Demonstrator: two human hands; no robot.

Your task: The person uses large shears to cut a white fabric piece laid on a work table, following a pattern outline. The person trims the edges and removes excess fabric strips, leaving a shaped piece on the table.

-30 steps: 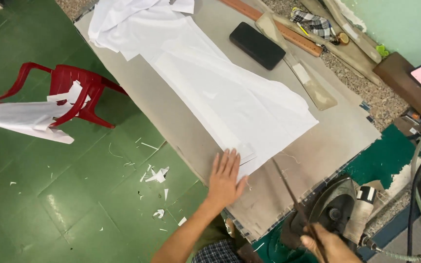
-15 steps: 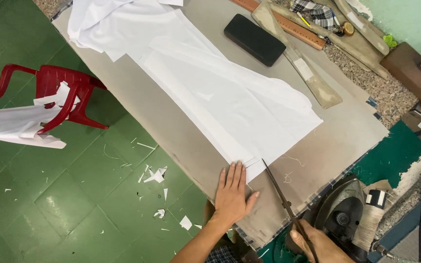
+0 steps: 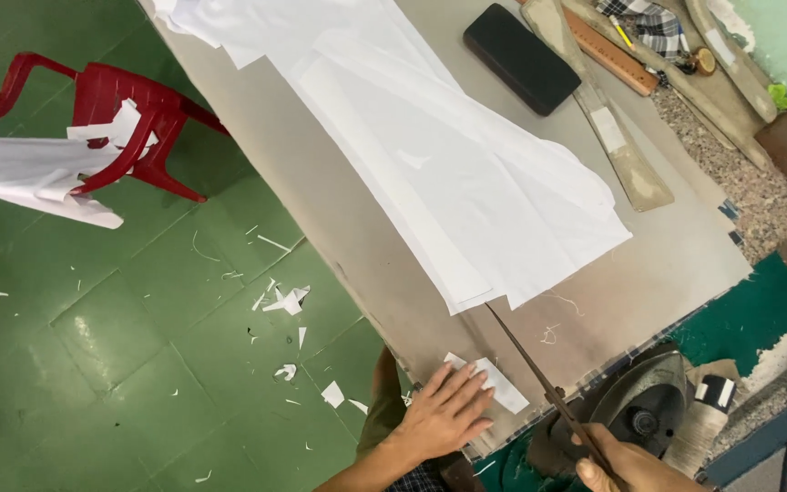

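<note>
Scissors point(image 3: 539, 378) are clear of the white fabric point(image 3: 466, 182) now; our right hand point(image 3: 630, 465) grips them just below its cut edge, while our left hand point(image 3: 444, 415), which slid off, lies flat on a small offcut point(image 3: 503, 387) beside it.

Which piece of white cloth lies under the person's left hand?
The small white strip near the table's front edge, partly under the left hand. The large white sheet lies farther up the table; another cloth hangs on the red chair.

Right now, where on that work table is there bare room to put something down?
Bare table lies between the white fabric and the iron, and along the left edge beside the fabric. The far side is crowded: black case, wooden rulers.
</note>
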